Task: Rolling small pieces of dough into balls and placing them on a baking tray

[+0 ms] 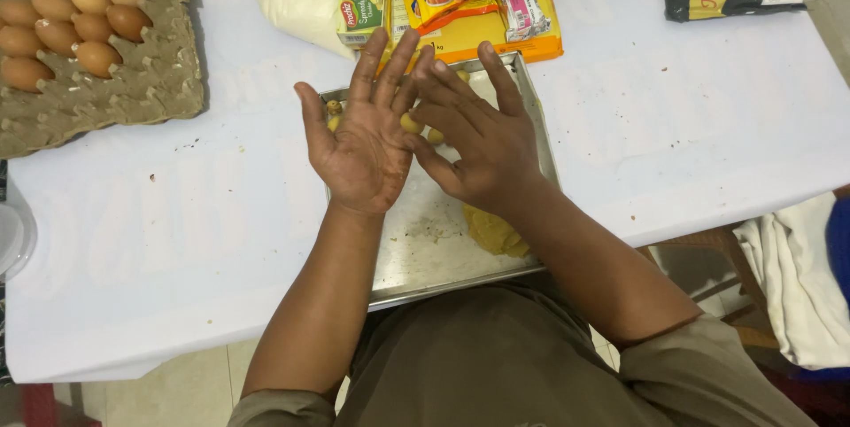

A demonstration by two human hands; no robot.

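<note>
A small dough ball [411, 123] is pressed between the left hand [363, 139], held palm up with fingers spread, and the flat right hand [482, 139]. Beneath both hands a metal tray [416, 250] is seen, with a dough lump [493, 230] below the right wrist.

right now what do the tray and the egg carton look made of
Tray: thin metal, likely aluminium or steel, dull grey sheen with raised rim. Egg carton: moulded paper pulp, matte grey-brown, rough and dimpled.
</note>
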